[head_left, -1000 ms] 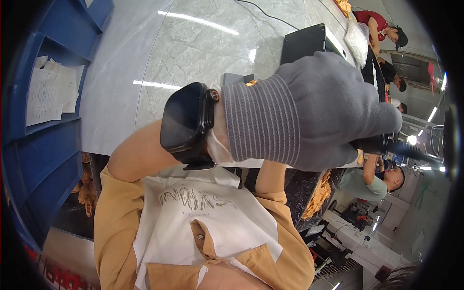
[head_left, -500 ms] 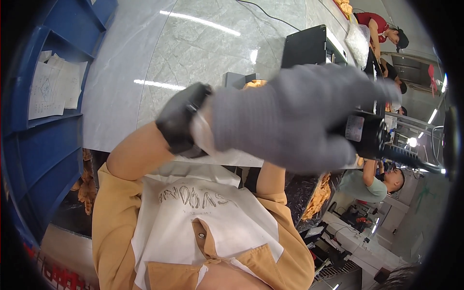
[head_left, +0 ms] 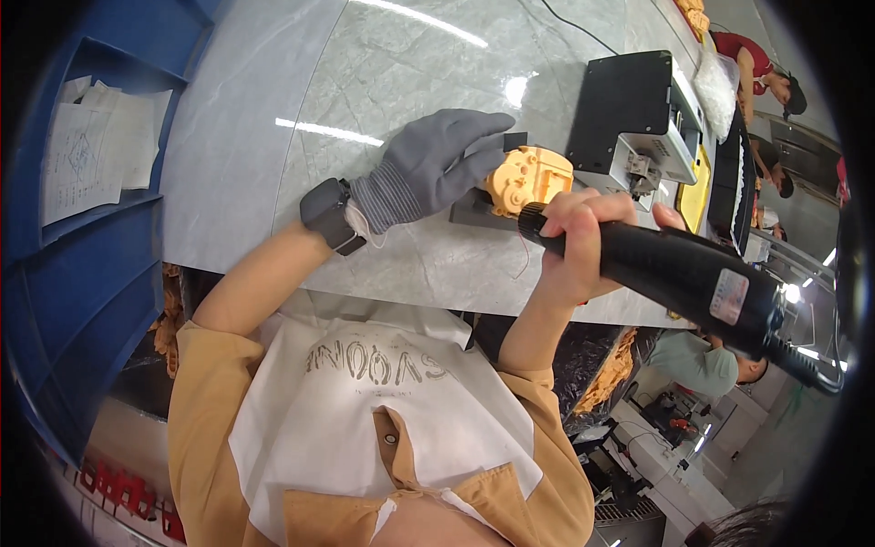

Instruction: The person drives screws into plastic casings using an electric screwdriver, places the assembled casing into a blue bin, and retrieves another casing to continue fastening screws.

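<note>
My gloved left hand point(head_left: 433, 166) is at the orange part point(head_left: 544, 178) over the bench point(head_left: 365, 82) — whether gripping, I can't tell. My bare right hand point(head_left: 588, 228) is wrapped round a black handheld tool point(head_left: 670, 264), nose beside the part — work looks under way, unfinished.

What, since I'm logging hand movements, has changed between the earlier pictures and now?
The gloved left hand has moved leftward, from in front of the black tool to the orange part. The bare right hand, hidden before, now shows gripping the tool. The black box and blue rack stayed put.
</note>
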Tool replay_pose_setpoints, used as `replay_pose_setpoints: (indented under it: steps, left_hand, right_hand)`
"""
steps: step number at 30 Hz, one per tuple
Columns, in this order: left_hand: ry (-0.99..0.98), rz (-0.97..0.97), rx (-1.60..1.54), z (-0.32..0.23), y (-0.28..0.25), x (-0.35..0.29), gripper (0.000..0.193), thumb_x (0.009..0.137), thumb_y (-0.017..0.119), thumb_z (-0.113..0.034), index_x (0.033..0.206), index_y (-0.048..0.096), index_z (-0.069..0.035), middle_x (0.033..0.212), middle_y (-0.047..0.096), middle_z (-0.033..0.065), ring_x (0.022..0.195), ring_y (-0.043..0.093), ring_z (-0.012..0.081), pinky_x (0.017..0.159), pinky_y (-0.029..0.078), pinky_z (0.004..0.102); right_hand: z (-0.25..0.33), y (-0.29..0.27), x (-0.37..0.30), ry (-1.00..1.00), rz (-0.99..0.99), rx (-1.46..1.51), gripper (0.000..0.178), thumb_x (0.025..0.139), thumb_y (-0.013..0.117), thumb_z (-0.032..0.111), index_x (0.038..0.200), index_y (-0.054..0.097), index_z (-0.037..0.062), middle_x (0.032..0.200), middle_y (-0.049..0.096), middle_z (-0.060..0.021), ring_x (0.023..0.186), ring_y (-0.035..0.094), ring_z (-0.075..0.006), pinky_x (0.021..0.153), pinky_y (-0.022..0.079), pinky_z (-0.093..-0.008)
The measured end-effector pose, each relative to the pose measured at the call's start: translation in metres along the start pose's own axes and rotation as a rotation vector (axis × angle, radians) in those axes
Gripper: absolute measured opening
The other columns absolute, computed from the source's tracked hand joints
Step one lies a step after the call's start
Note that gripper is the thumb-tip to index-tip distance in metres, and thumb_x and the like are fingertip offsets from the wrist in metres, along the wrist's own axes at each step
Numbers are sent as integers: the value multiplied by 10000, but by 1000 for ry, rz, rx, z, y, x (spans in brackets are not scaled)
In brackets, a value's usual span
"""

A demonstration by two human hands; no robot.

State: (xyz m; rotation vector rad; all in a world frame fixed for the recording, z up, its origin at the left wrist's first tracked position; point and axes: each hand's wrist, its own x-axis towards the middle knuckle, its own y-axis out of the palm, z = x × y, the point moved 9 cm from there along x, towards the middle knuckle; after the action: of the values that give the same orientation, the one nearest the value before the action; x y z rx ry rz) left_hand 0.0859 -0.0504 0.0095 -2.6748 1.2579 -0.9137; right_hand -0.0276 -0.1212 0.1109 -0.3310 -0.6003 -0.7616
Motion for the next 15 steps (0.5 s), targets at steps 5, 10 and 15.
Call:
replay_pose_setpoints:
  steps: [5,10,15]
  left_hand:
    - [31,68,37,-8,4,5,342,879,516,-228,1146,522,-15,1062,588,153,944,584,302,814,471,359]
    - [125,124,67,-23,5,5,424,872,512,-317,1185,496,-32,1140,546,160,1032,526,333,883,430,400]
    - [120,319,232,-22,25,2,548,813,540,-441,1222,489,-80,1194,509,165,1102,458,374,954,364,455]
  right_hand:
    - [0,1,0,-17,41,-8,618,772,526,-39,1274,189,90,613,484,-79,419,440,-146,445,415,-284]
    - [-2,-4,-2,-23,96,116,629,746,612,-52,1207,195,46,649,555,-61,527,552,-166,542,455,-266]
    - [35,-46,24,-177,-48,139,767,794,507,16,1411,66,132,647,471,-57,470,495,-170,473,462,-327]
